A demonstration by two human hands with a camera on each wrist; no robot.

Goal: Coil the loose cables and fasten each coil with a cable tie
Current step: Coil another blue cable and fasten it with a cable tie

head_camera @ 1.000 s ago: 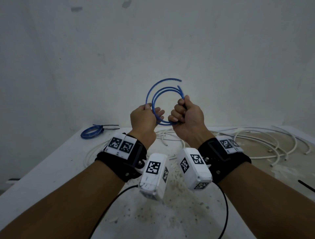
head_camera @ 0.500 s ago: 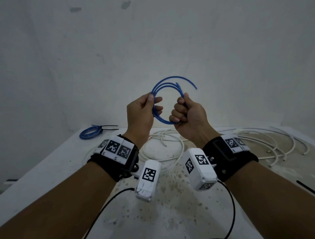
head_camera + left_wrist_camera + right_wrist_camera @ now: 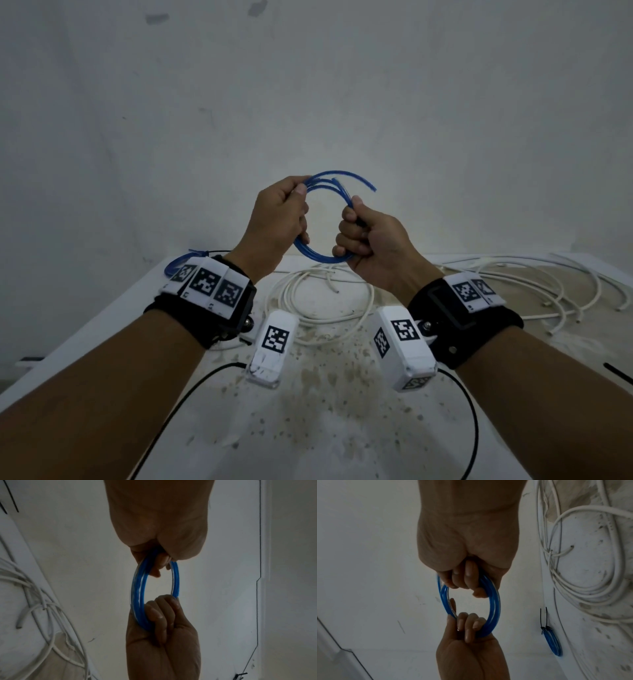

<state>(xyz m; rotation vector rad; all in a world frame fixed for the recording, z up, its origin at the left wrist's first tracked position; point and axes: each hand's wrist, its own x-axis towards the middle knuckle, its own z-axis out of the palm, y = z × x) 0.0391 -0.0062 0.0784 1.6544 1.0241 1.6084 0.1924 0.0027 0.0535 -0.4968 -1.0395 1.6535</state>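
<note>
A blue cable (image 3: 317, 255) is wound into a small coil of a few turns, held up in front of the wall above the table. My left hand (image 3: 279, 212) grips its left side, thumb and forefinger pinching the top strands. My right hand (image 3: 363, 236) is fisted around the right side. One free end (image 3: 371, 186) sticks out to the upper right. In the left wrist view the blue coil (image 3: 137, 588) runs between both hands' curled fingers. In the right wrist view the same coil (image 3: 494, 607) shows likewise.
A second blue coil (image 3: 553, 643) bound with black ties lies at the table's far left. Loose white cables (image 3: 322, 301) sprawl in the middle and white cables (image 3: 561, 287) on the right. A black tie (image 3: 618, 372) lies at the right edge. The table (image 3: 308, 428) is stained.
Both hands rose with the coil. My left hand slid up the coil's left side to pinch the top strands, and the free end swung out to the right.
</note>
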